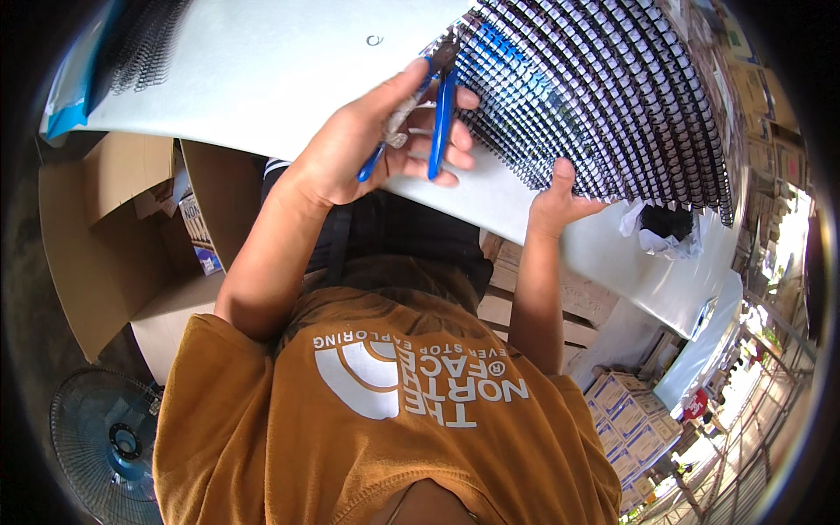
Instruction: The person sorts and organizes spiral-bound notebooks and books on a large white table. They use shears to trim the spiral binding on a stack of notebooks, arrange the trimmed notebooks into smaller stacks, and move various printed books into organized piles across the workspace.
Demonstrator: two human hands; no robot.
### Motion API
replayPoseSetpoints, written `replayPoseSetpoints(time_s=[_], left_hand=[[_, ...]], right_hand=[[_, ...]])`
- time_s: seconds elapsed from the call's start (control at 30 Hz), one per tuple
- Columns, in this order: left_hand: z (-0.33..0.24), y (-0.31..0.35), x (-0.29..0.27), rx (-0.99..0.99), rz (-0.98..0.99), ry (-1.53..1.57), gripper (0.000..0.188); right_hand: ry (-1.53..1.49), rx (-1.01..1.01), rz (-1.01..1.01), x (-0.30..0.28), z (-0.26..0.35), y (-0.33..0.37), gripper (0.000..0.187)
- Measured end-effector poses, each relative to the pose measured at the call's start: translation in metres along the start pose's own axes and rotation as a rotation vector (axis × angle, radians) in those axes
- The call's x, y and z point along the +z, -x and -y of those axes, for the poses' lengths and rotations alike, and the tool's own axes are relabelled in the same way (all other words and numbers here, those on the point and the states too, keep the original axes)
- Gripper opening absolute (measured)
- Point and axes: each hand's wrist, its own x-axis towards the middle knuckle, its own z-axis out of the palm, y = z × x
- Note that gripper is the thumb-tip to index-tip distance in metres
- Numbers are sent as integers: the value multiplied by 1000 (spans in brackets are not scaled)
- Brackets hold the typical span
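1. Nearest me is a mustard shirt (350,455), with a fan (125,442) to its left.
2. An open cardboard box (96,249) stands left of the worker, below the desk (254,74).
3. On the right, I see the right hand (560,206) clamped on the near edge of the black wire coils (612,96), thumb on top, most fingers hidden.
4. The left hand (354,144) is curled around blue-handled cutters (444,122), handles spread, their head at the coils' left edge.
5. The coils lie in rows over the desk's right side; crumpled wrapping (674,245) sits just beside them.
6. Farther off, I spot a small dark ring (374,40) and, far left, more coils (150,44).
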Motion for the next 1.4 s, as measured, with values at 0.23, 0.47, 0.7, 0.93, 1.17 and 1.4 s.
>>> replayPoseSetpoints(time_s=[0.23,0.47,0.7,0.93,1.17,1.4], left_hand=[[4,-1,-2,170,-379,-825,55],[-1,5,-11,-109,69,193,62],[6,0,-4,232,-558,-1217,53],[0,7,-12,-156,64,386,58],[9,3,-9,56,-382,-834,52],[2,6,-6,-16,-317,-469,51]], right_hand=[[12,41,-5,3,8,0,86],[76,-100,97,-8,-9,2,98],[21,-11,79,-5,-5,3,104],[164,-83,143,-5,2,-1,110],[205,-55,165,-9,1,0,114],[238,-22,196,-6,11,-2,116]])
